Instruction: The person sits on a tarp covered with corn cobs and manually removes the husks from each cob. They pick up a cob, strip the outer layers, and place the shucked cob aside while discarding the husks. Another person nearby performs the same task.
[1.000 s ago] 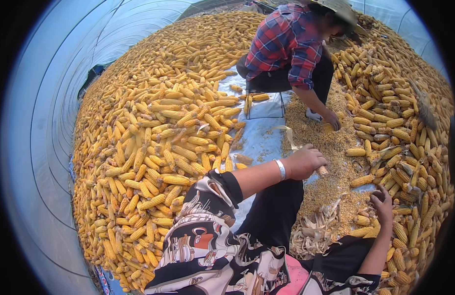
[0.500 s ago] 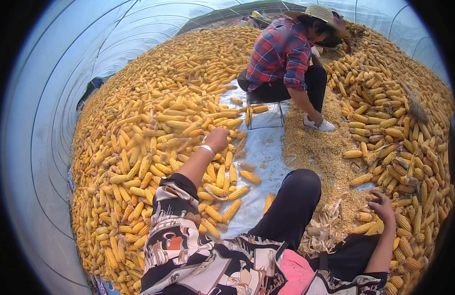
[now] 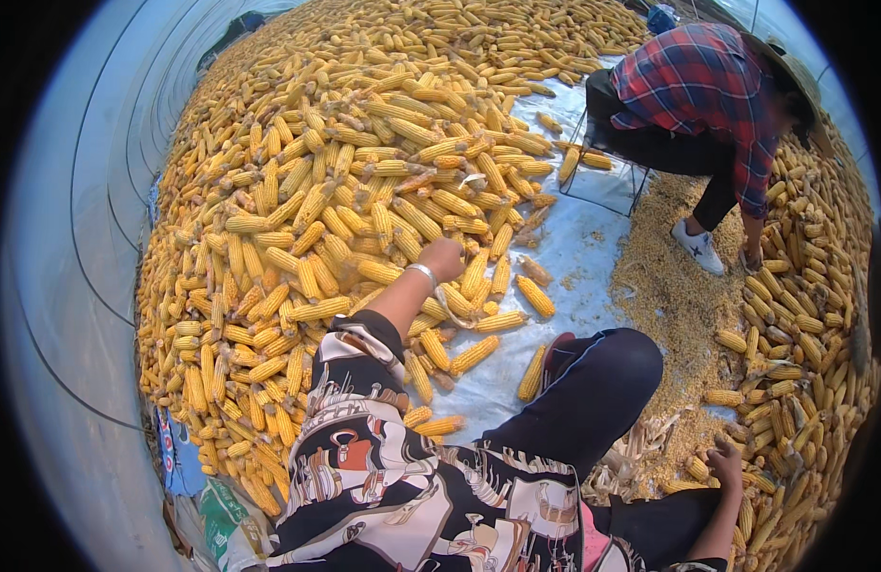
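Note:
My left hand (image 3: 443,259), with a pale band at its wrist, is down on the edge of the big heap of yellow corn cobs (image 3: 316,205). Its fingers are curled and closed, and what they hold is hidden under the hand. Loose cobs such as this corn cob (image 3: 536,296) lie just right of it on the whitish sheet (image 3: 578,276). At the lower right, my right hand (image 3: 724,465) is open above my leg, its bent fingers apart and nothing seen in them. A corn cob (image 3: 697,468) lies close by its fingers.
A person in a plaid shirt (image 3: 698,81) bends forward on a stool (image 3: 607,181) at the upper right. Loose kernels (image 3: 674,276) cover the ground between us. More cobs (image 3: 793,381) are heaped along the right. Dry husks (image 3: 636,448) lie beside my knee. Plastic sheeting (image 3: 73,286) curves up at left.
The view has swung left and down, so the scene sits further right. My left hand stays at the heap's edge, fingers curled. The other person has leaned lower, reaching toward the right-hand cobs.

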The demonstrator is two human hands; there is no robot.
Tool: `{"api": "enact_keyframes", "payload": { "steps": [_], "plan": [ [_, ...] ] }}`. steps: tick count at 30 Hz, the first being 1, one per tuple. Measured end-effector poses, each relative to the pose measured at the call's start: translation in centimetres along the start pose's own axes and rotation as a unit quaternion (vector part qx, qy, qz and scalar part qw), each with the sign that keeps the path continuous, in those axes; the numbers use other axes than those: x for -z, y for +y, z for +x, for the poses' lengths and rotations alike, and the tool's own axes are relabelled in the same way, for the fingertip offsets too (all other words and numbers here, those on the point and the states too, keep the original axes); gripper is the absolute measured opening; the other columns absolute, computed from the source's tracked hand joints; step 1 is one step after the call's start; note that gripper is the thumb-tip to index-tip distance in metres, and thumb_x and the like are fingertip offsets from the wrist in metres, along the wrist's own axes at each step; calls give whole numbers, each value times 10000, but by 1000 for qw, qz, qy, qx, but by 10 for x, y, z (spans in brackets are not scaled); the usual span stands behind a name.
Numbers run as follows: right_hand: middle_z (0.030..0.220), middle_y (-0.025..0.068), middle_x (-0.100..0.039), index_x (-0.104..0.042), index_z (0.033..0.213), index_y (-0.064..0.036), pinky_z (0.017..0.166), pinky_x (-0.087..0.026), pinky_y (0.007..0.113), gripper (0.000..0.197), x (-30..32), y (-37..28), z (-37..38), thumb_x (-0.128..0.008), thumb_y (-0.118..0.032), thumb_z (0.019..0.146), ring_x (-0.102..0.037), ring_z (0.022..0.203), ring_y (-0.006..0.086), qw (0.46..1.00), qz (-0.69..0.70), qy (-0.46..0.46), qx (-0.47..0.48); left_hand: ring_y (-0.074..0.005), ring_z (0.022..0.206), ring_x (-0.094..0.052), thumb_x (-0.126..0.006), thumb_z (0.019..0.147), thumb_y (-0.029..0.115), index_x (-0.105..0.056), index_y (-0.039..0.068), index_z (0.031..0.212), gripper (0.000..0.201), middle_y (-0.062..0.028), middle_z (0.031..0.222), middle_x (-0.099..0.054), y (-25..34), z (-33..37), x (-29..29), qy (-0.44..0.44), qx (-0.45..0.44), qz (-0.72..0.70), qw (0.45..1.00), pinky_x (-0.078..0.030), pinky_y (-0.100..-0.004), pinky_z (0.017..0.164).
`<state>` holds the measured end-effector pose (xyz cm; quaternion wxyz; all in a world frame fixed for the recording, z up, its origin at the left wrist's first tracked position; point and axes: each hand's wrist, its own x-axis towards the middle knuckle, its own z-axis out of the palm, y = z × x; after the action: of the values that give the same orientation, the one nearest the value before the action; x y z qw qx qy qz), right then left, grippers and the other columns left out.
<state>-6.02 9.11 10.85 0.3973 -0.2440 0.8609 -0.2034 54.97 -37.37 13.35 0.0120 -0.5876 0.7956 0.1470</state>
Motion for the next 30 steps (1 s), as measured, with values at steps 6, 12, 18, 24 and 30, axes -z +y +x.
{"api": "enact_keyframes", "payload": {
  "steps": [6, 12, 18, 24, 30],
  "plan": [
    [1099, 147, -674, -483, 1367, 7, 651, -525, 320, 593, -31, -50, 30, -695, -185, 847, -684, 849, 206, 996, -5, -76, -35, -351, 1004, -653, -668, 787, 208, -711, 31, 1057, 326, -202, 1072, -685, -90, 5, -36, 22, 142, -63, 988, -508, -416, 909],
    [976, 117, -690, -527, 1323, 27, 605, -488, 268, 530, -5, -76, 60, -693, -154, 852, -638, 767, 142, 998, -33, -38, 33, -333, 950, -678, -714, 776, 230, -696, -6, 1084, 389, -223, 1034, -692, -90, -38, -111, -27, 90, -100, 990, -524, -391, 876],
    [1009, 149, -695, -538, 1313, 39, 746, -527, 318, 535, -9, -45, 53, -705, -164, 848, -665, 831, 191, 996, -15, -68, 61, -352, 1033, -643, -748, 764, 304, -697, 24, 1110, 448, -205, 1108, -677, -47, -151, -178, -226, 41, -59, 971, -497, -384, 927],
    [1035, 223, -697, -611, 1230, 28, 872, -526, 380, 573, -13, -39, 50, -787, -222, 746, -683, 962, 316, 969, -226, 0, 104, -348, 1036, -648, -735, 778, 324, -719, 46, 1085, 414, -215, 1077, -685, -37, -227, -182, -215, 36, -84, 972, -483, -398, 960],
    [1072, 177, -698, -665, 1178, -48, 890, -522, 399, 521, -36, -56, 39, -771, -303, 736, -672, 993, 310, 918, -356, -1, 177, -362, 986, -659, -738, 755, 317, -712, 21, 1082, 442, -225, 1061, -684, -49, -238, -180, -175, 68, -76, 979, -508, -399, 903]
  ]
}}
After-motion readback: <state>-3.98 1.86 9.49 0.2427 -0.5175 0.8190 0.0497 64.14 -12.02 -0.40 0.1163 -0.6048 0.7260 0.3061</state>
